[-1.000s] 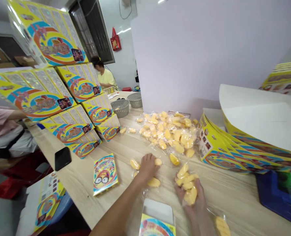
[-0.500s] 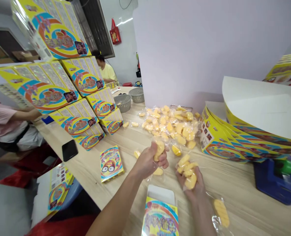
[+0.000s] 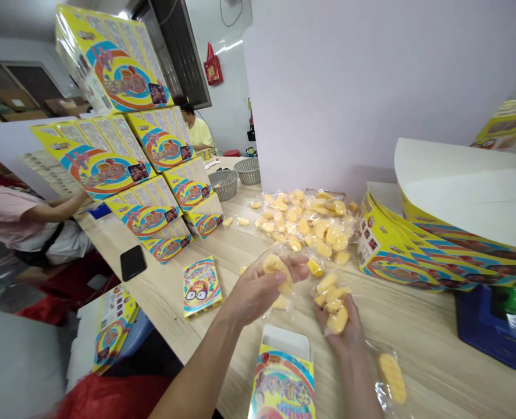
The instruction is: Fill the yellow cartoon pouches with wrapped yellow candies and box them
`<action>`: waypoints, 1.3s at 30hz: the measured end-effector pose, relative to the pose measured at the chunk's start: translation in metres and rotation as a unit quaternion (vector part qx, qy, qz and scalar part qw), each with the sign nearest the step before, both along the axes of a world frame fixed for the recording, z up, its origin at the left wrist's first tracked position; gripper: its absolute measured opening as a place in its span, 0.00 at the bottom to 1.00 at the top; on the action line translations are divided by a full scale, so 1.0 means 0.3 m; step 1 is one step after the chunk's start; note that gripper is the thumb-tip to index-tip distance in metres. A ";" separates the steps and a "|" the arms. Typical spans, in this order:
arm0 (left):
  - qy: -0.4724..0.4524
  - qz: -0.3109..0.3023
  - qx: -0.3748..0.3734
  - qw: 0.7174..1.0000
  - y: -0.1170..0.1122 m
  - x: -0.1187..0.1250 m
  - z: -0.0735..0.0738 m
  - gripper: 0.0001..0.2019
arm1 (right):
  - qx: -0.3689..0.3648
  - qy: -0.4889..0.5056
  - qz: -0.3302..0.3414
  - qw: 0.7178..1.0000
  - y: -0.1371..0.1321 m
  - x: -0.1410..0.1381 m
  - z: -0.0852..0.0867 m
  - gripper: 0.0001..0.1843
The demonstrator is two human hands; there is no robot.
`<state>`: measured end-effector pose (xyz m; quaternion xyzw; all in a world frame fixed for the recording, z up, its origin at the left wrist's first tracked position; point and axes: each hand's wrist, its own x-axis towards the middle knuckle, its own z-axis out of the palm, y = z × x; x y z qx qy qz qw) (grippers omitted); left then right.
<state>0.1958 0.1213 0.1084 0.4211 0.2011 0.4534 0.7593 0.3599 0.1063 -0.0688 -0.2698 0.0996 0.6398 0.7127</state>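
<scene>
My left hand [image 3: 258, 288] is raised over the table, pinching a plastic-wrapped yellow soft sweet [image 3: 276, 269] between thumb and fingers. My right hand [image 3: 340, 323] cups several wrapped yellow sweets [image 3: 331, 301] against its palm. Between my hands, another sweet [image 3: 280, 302] lies on the light wood table [image 3: 419, 326]. A large heap of wrapped sweets [image 3: 305, 224] lies just beyond them. Below my right hand, a lone sweet in loose film [image 3: 392, 378] rests on the table. An open colourful small box [image 3: 283, 378] sits between my forearms.
A small cartoon box [image 3: 198, 288] and a black phone [image 3: 132, 262] lie left. Stacked display cartons [image 3: 122, 157] rise beyond them, near grey baskets [image 3: 223, 184]. Folded yellow cartons [image 3: 415, 256] and a blue tape dispenser [image 3: 491, 326] are right. A pink-shirted person [image 3: 17, 218] sits left; a yellow-shirted person [image 3: 199, 132] sits far off.
My left hand has moved slightly right and up, still holding the sweet it lifted from the table. My right hand stays nearly still, and the whole view has shifted slightly.
</scene>
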 end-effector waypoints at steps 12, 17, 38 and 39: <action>-0.006 0.072 0.001 0.997 -0.022 -0.011 -0.015 0.22 | 0.003 0.006 -0.010 1.000 -0.011 0.000 0.030 0.14; 0.011 0.121 -0.004 0.993 0.006 -0.014 -0.037 0.21 | -0.013 0.003 -0.004 1.000 -0.012 -0.003 0.039 0.18; 0.265 0.038 0.139 0.953 0.037 0.048 -0.106 0.18 | 0.077 -0.069 0.066 0.992 -0.054 0.028 0.014 0.35; 0.326 0.031 0.176 0.928 0.058 0.081 -0.162 0.18 | 0.072 -0.079 0.070 0.992 -0.058 0.028 0.009 0.33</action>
